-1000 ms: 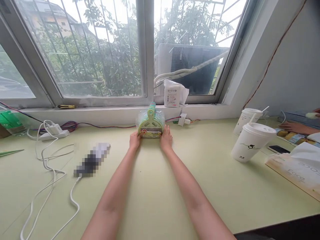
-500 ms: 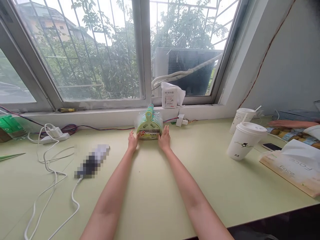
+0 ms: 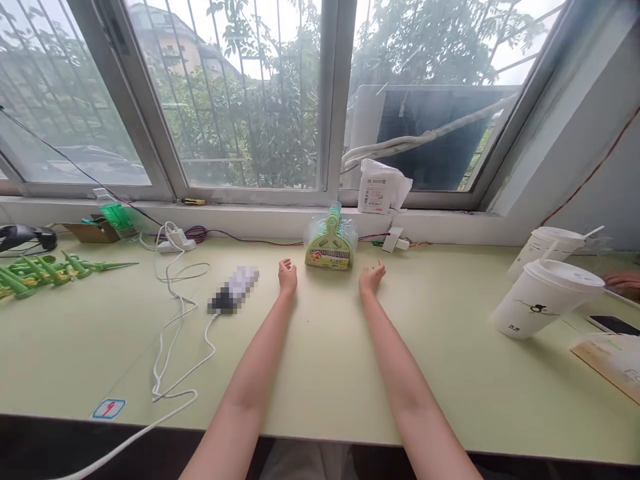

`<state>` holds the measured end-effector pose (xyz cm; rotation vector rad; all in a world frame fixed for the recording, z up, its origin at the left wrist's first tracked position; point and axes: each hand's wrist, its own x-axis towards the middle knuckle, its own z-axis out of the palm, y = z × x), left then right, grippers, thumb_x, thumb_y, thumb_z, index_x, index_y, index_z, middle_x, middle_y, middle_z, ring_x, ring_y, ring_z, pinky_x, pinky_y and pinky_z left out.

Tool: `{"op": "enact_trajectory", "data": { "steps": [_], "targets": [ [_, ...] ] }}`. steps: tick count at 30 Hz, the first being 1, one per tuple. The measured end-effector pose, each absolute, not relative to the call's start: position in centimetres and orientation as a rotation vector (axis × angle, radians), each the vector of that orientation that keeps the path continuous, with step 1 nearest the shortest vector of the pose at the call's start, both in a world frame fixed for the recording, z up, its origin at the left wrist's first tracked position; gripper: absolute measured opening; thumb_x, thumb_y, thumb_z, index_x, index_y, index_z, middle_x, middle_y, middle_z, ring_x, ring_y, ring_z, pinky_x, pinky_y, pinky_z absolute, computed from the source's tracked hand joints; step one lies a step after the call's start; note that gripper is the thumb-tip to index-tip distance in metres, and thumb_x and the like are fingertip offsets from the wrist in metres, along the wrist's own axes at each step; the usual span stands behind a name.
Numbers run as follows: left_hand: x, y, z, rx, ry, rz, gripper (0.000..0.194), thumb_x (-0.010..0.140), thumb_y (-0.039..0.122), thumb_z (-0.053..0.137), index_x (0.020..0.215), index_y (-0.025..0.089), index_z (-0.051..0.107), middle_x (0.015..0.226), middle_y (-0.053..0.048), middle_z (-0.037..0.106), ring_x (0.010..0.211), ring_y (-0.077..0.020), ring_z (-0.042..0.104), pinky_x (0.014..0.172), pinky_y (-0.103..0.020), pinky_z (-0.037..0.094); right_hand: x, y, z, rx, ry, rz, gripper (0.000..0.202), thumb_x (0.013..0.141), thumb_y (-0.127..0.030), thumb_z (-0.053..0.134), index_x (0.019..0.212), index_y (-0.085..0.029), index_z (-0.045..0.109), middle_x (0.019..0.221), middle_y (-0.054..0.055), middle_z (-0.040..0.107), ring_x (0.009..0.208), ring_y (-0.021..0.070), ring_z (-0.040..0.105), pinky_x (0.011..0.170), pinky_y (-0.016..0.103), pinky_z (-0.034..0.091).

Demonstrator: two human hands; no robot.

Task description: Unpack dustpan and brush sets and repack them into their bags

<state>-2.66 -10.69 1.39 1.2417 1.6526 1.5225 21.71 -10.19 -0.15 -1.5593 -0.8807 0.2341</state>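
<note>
A stack of small green dustpans (image 3: 330, 241), with brush bristles and a printed label at the front and clear plastic around it, stands against the wall below the window. My left hand (image 3: 287, 277) is a short way left of the stack, apart from it, its fingers loosely bent with nothing in them. On the other side, my right hand (image 3: 373, 277) is likewise off the stack, fingers apart and slightly curled, holding nothing. Both forearms reach forward over the pale green table (image 3: 320, 373).
A pixelated phone-like object (image 3: 234, 290) on a white cable (image 3: 173, 333) lies to the left. Green pointed plastic pieces (image 3: 45, 272) are further left. At right stand two white cups (image 3: 545, 297), a tissue pack (image 3: 610, 360) and a dark phone (image 3: 614, 325). A white package (image 3: 377, 190) rests on the sill.
Both hands have come off the dustpan stack and moved outward to either side. The view has turned left, so more of the table's left side shows.
</note>
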Motion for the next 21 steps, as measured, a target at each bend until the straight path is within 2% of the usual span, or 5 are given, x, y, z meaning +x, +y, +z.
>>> {"op": "enact_trajectory", "data": {
  "steps": [4,9,13,17,21],
  "targets": [
    [-2.9,-12.7,0.8,1.280,1.606,1.532,0.026,0.083,0.007,0.044,0.105,0.018,0.053,0.122,-0.014,0.059,0.114,-0.0196,0.057,0.097,-0.034,0.045,23.0,-11.6,-1.0,-1.474,-0.831,0.431,0.048,0.076,-0.012,0.036,0.123,-0.014,0.047,0.131,0.017,0.052,0.103,0.0183,0.065,0.092,0.034,0.048],
    [-2.9,-14.6,0.4,1.286,1.502,1.547,0.024,0.081,0.005,0.048,0.100,0.017,0.057,0.116,-0.012,0.062,0.098,-0.0175,0.062,0.086,-0.032,0.051,22.7,-14.5,-1.2,-1.387,-0.893,0.561,0.032,0.080,-0.026,0.048,0.111,-0.021,0.056,0.123,0.010,0.061,0.093,0.0162,0.065,0.079,0.028,0.052],
    [-2.7,-15.7,0.5,1.284,1.385,1.574,0.023,0.079,0.007,0.055,0.099,0.019,0.060,0.105,-0.009,0.066,0.088,-0.0164,0.064,0.077,-0.032,0.054,22.5,-15.8,-0.8,-1.405,-0.955,0.600,0.029,0.079,-0.024,0.052,0.107,-0.020,0.058,0.123,0.009,0.062,0.086,0.0140,0.064,0.074,0.026,0.051],
    [-2.8,-15.9,1.1,1.305,1.370,1.593,0.023,0.074,0.007,0.062,0.094,0.019,0.061,0.099,-0.009,0.068,0.086,-0.0173,0.065,0.077,-0.032,0.055,22.2,-16.0,-0.4,-1.385,-1.014,0.590,0.032,0.077,-0.027,0.059,0.108,-0.020,0.058,0.123,0.009,0.062,0.085,0.0138,0.064,0.073,0.026,0.050],
    [-3.4,-15.2,1.3,1.263,1.417,1.595,0.022,0.073,0.006,0.062,0.092,0.017,0.060,0.100,-0.010,0.067,0.088,-0.0182,0.066,0.079,-0.033,0.055,21.6,-15.4,-0.4,-1.378,-1.065,0.528,0.029,0.079,-0.030,0.056,0.106,-0.019,0.058,0.119,0.010,0.063,0.083,0.0150,0.063,0.076,0.028,0.049]
  ]
}}
